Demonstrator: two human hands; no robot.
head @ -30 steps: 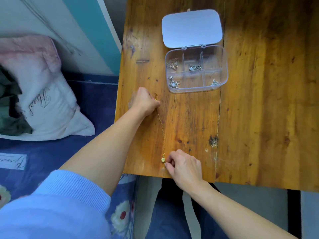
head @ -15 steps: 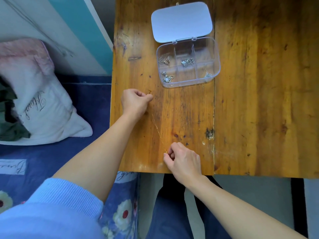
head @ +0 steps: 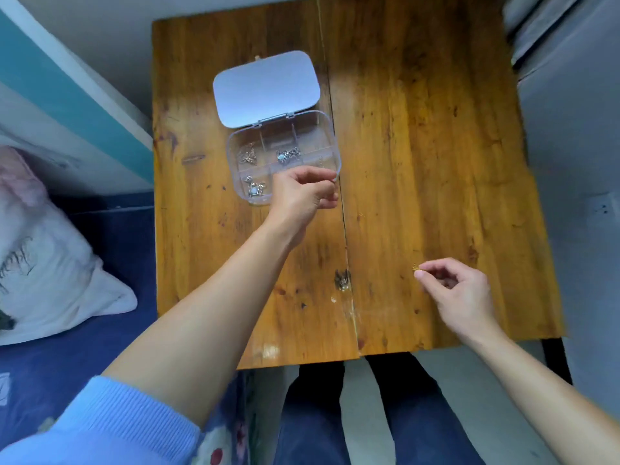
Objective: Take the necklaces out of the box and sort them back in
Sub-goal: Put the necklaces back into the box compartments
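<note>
A clear compartment box [head: 330, 129] lies on the wooden table [head: 419, 146], its white lid [head: 265, 88] folded back. Silver necklaces sit in three compartments: back left [head: 248, 156], back middle [head: 288, 155] and front left [head: 255, 189]. My left hand [head: 302, 199] hovers over the box's front right corner with its fingers pinched. My right hand [head: 459, 290] is at the near right of the table and pinches the gold pendant of a thin gold necklace [head: 417, 272]. The chain between my hands is nearly invisible; one gold glint [head: 360, 216] shows.
A dark gouge [head: 342, 280] marks the table near the seam between its boards. A pale pillow [head: 50, 263] lies on a blue bed [head: 110, 330] to the left. A grey wall [head: 570, 162] stands close on the right. My knees show below the table's near edge.
Both hands have lifted the gold necklace off the table's left side and carried it right. My left hand is now over the box, my right hand far to the right.
</note>
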